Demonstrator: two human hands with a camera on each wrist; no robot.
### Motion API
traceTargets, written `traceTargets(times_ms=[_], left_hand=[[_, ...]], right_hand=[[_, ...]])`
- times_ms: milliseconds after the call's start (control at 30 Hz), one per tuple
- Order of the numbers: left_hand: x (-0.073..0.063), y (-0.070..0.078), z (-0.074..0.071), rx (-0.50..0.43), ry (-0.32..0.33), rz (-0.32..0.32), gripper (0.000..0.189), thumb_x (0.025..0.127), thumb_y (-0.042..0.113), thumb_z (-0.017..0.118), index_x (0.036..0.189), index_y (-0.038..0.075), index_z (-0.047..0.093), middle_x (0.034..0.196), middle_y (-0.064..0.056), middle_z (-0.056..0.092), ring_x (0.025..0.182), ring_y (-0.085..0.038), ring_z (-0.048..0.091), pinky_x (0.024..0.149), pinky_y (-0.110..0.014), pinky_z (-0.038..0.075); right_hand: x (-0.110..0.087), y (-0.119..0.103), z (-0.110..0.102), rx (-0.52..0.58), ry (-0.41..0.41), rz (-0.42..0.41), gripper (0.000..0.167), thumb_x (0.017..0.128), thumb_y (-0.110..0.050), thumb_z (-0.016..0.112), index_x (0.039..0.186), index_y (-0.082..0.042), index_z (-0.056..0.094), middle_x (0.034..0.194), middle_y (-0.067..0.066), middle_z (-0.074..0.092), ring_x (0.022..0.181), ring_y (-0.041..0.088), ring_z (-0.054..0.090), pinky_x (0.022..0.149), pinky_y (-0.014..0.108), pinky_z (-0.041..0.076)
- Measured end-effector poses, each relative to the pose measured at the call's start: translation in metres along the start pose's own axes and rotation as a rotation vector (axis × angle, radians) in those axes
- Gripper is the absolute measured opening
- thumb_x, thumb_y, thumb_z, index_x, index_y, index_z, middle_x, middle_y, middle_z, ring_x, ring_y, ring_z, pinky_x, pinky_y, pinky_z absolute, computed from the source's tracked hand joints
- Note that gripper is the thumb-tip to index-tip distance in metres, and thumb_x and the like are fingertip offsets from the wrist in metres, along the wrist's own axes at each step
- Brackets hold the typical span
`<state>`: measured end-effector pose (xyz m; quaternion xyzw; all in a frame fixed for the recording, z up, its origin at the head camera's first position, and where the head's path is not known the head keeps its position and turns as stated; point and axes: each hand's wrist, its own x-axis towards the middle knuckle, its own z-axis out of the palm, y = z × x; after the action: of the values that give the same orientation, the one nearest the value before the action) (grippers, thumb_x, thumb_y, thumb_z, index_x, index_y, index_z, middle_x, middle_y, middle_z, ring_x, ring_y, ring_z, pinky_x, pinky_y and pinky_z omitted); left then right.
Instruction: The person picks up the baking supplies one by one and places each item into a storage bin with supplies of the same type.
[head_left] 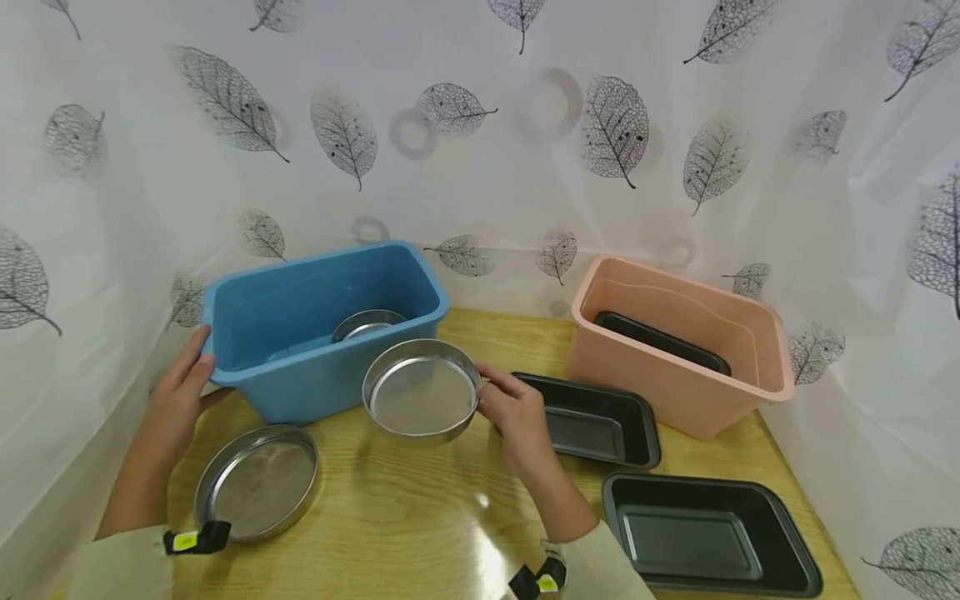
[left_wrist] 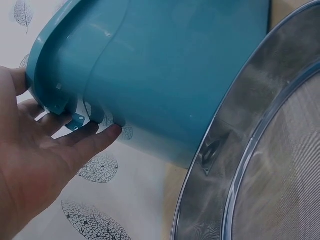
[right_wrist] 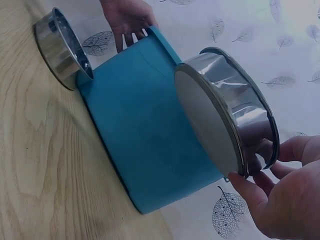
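Observation:
My right hand point(head_left: 519, 417) pinches the rim of a round metal sieve point(head_left: 423, 396) between thumb and fingers. That sieve is off the table, in front of the blue plastic bin point(head_left: 300, 392), its mesh bottom visible in the right wrist view. At the bin's left end, my left hand point(head_left: 171, 408) grips the rim, thumb at the edge and fingers beneath the lip, as the left wrist view point(left_wrist: 45, 155) shows. A second sieve point(head_left: 262, 487) lies on the table below my left hand. Another round metal sieve point(head_left: 367, 322) is inside the blue bin, partly hidden by its front wall.
To the right stands a pink plastic bin point(head_left: 637, 383) with a dark loaf pan point(head_left: 660, 343) inside. Two more dark loaf pans lie on the table, one near pan point(head_left: 712, 537) and one farther pan point(head_left: 585, 425) beside my right hand. A leaf-patterned sheet point(head_left: 480, 183) hangs behind.

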<state>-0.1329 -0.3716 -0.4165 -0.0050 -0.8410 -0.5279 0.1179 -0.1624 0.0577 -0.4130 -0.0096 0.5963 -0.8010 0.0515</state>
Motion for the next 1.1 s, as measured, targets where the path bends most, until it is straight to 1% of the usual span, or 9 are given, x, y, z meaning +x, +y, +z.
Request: traceTargets(times_ms=[100,167,400,600,733,800,933,1000,1100], left_hand=[[0.0,0.0,0.0,0.001,0.0,-0.002,0.057,0.112,0.035,0.027,0.163,0.028,0.004,0.171,-0.004,0.001,0.153,-0.041,0.019,0.078,-0.004,0.047],[0.0,0.0,-0.001,0.009,-0.002,-0.007,0.056,0.112,0.036,0.027,0.163,0.03,0.004,0.171,-0.005,0.002,0.152,-0.043,0.019,0.078,-0.004,0.047],[0.001,-0.003,-0.001,0.008,0.002,-0.011,0.056,0.112,0.036,0.026,0.163,0.031,0.003,0.171,-0.006,0.003,0.151,-0.045,0.022,0.078,-0.004,0.047],[0.0,-0.001,0.0,-0.003,-0.002,0.001,0.057,0.112,0.037,0.027,0.163,0.03,0.004,0.171,-0.006,0.004,0.152,-0.04,0.023,0.079,-0.005,0.047],[-0.001,0.0,-0.001,0.002,-0.002,-0.003,0.057,0.112,0.037,0.027,0.163,0.03,0.003,0.171,-0.008,0.005,0.151,-0.043,0.023,0.079,-0.005,0.047],[0.0,-0.001,-0.001,0.011,-0.002,-0.008,0.057,0.112,0.037,0.027,0.163,0.03,0.003,0.171,-0.009,0.005,0.15,-0.046,0.022,0.08,-0.008,0.049],[0.001,-0.002,-0.001,0.018,0.0,-0.013,0.057,0.112,0.038,0.027,0.163,0.03,0.003,0.171,-0.008,0.005,0.15,-0.049,0.022,0.08,-0.01,0.049],[0.001,-0.002,-0.002,0.016,-0.002,-0.011,0.057,0.112,0.037,0.027,0.163,0.03,0.002,0.171,-0.009,0.005,0.149,-0.049,0.022,0.081,-0.01,0.049],[0.001,-0.002,-0.002,0.02,-0.006,-0.009,0.057,0.112,0.037,0.027,0.163,0.03,0.002,0.171,-0.008,0.005,0.15,-0.048,0.022,0.081,-0.01,0.049]], right_hand=[[0.004,-0.002,0.001,0.02,0.008,0.016,0.037,0.093,-0.004,0.062,0.129,0.003,0.066,0.134,0.017,0.062,0.111,0.026,0.069,0.092,0.04,0.058],[0.006,-0.004,0.002,0.022,0.015,0.029,0.036,0.093,-0.003,0.062,0.128,0.003,0.067,0.137,0.018,0.061,0.111,0.025,0.07,0.091,0.04,0.058],[0.009,-0.008,0.006,0.013,0.017,0.04,0.035,0.094,-0.003,0.061,0.127,0.003,0.067,0.135,0.018,0.063,0.112,0.023,0.069,0.09,0.038,0.059],[0.015,-0.022,0.009,0.005,0.002,0.021,0.035,0.093,-0.002,0.061,0.127,0.004,0.067,0.133,0.018,0.064,0.112,0.023,0.068,0.088,0.036,0.059],[0.022,-0.036,0.013,-0.024,-0.015,0.011,0.035,0.093,-0.004,0.061,0.127,0.003,0.068,0.134,0.016,0.065,0.116,0.024,0.067,0.09,0.038,0.058],[0.027,-0.043,0.014,-0.042,-0.028,0.006,0.035,0.093,-0.005,0.061,0.127,0.002,0.068,0.134,0.015,0.064,0.118,0.023,0.066,0.091,0.039,0.058],[0.038,-0.054,0.018,-0.067,-0.055,0.007,0.034,0.092,-0.006,0.062,0.125,0.002,0.069,0.132,0.014,0.066,0.116,0.023,0.067,0.092,0.039,0.058],[0.043,-0.058,0.02,-0.082,-0.072,0.002,0.034,0.092,-0.005,0.062,0.125,0.002,0.069,0.131,0.015,0.066,0.114,0.025,0.067,0.091,0.04,0.058],[0.05,-0.064,0.024,-0.098,-0.094,-0.004,0.034,0.093,-0.006,0.062,0.125,0.002,0.069,0.13,0.015,0.066,0.115,0.026,0.067,0.09,0.04,0.058]])
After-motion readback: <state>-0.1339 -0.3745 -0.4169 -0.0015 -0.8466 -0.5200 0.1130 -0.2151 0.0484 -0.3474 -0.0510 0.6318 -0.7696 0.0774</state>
